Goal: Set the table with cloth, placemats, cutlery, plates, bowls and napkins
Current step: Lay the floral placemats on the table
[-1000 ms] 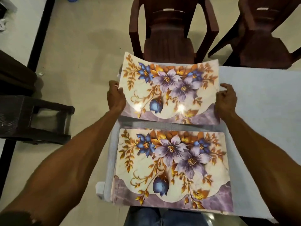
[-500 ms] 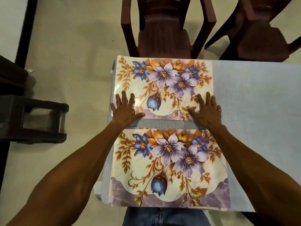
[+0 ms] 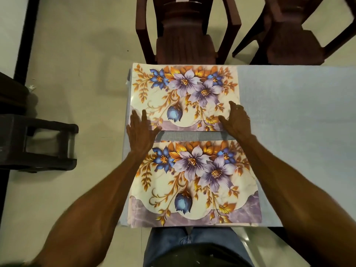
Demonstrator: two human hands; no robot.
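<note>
The far placemat point(image 3: 185, 97) is touched at its near corners by the flat, outspread left hand point(image 3: 139, 133) and right hand point(image 3: 236, 122); nothing is grasped. 2 placemats are counted on the cloth point(image 3: 296, 120), and 2 chairs.

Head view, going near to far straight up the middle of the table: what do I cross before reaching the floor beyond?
Near floral placemat → bare strip of grey tablecloth, with the left hand and right hand at its ends → far floral placemat → brown chair past the table's far edge.

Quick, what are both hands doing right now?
Left hand: open, flat on the far placemat.
Right hand: open, on the same placemat.
</note>
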